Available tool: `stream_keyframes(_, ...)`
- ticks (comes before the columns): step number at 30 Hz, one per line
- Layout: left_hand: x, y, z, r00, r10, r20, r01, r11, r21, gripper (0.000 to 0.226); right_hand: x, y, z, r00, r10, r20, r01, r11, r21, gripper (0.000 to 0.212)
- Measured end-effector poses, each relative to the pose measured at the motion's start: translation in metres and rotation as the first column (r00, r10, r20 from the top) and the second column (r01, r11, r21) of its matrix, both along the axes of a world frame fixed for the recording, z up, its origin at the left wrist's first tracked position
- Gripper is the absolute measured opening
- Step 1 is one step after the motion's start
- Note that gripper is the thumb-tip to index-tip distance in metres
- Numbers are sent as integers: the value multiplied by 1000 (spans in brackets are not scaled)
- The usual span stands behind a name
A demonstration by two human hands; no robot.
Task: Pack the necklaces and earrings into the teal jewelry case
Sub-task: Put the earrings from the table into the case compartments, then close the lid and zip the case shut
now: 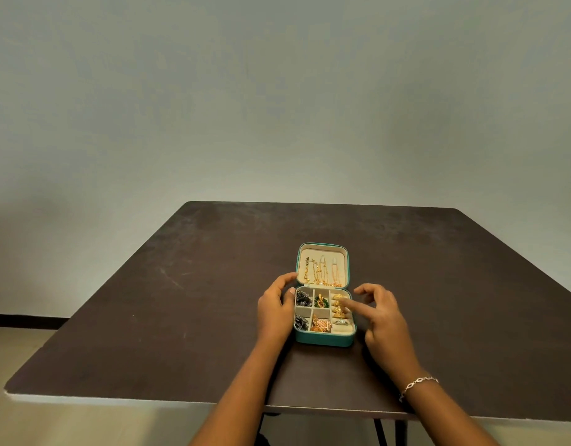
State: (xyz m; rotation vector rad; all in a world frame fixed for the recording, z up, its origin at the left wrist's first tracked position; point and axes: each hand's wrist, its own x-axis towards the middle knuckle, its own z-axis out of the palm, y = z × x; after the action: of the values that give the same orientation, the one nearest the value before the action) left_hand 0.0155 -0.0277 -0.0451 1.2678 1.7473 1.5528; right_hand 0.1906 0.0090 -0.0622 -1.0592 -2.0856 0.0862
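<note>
A: Head view first: where is the case [324, 340]?

B: In the middle of the table [181, 284], just in front of the person, and open. Its lid [322, 245] is tipped back, away from them, so both halves face up and can be reached.

A: And the jewellery?

B: Necklaces [322, 274] hang side by side in the lid, I think from hooks near its top, which would keep the chains from tangling. Earrings [321, 300] fill the base: dark ones on the left, green and orange in the middle, gold pieces [338, 313] down the right strip. I see nothing loose on the table.

A: What are the hands doing?

B: The left hand [274, 312] holds the case's left side, fingers curved round it near the hinge, thumb against the base wall. I judge it a brace, so the light case doesn't slide. The right hand [385, 317] is spread and holds nothing. Its forefinger [350, 305] is stretched out onto the gold pieces, seemingly nudging them into place. A bracelet [417, 384] is on that wrist.

A: How far along?

B: Nearly done, by my reckoning. What's left is likely settling that strip and closing the lid. The chains could catch in the seam if it folds carelessly.
</note>
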Motion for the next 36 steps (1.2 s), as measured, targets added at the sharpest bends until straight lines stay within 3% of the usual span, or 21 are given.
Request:
stream_keyframes(4, 3, -5, 0, 998, 48, -46, -47, 998, 32, 34, 1, -3, -1, 996, 19, 84, -28, 994, 101, 56)
stream_keyframes(7, 2, -8, -6, 980, 123, -154, -115, 991, 63, 43, 5, -7, 0, 993, 53, 109, -70, 984, 161, 50)
stream_keyframes(11, 2, -8, -10, 956, 102, -276, -101, 995, 18, 46, 8, -11, 1, 982, 44, 184, -76, 982, 172, 46)
stream_keyframes(14, 3, -8, -10, 952, 102, -287, -105, 994, 4, 44, 5, -12, -1, 992, 54, 117, -75, 982, 176, 40)
stream_keyframes(18, 1, -9, -7, 989, 72, -131, -70, 997, 23, 32, 1, -10, 6, 971, 53, -232, -98, 977, -189, 38)
stream_keyframes(20, 0, -8, -4, 999, -3, -53, -2, 996, -88, 39, -3, -6, 11, 919, -15, -394, -174, 880, -441, 35)
stream_keyframes(22, 2, -9, 4, 995, -78, 55, 84, 988, -131, 50, -10, -2, 15, 794, -119, -596, -329, 740, -587, 43)
stream_keyframes(24, 7, -11, 15, 954, -140, 264, 165, 984, -75, 53, -20, 0, 21, 656, -210, -725, -456, 654, -603, 49)
stream_keyframes(26, 10, -7, 16, 897, -190, 398, 223, 974, -38, 50, -26, 0, 25, 605, -260, -753, -495, 617, -611, 55)
stream_keyframes(29, 11, 1, 8, 882, -221, 416, 254, 967, -24, 70, -31, 1, 27, 591, -272, -759, -498, 617, -609, 58)
stream_keyframes(36, 15, 8, -3, 892, -137, 431, 168, 985, -36, 84, -31, 2, 26, 535, -299, -790, -518, 622, -586, 48)
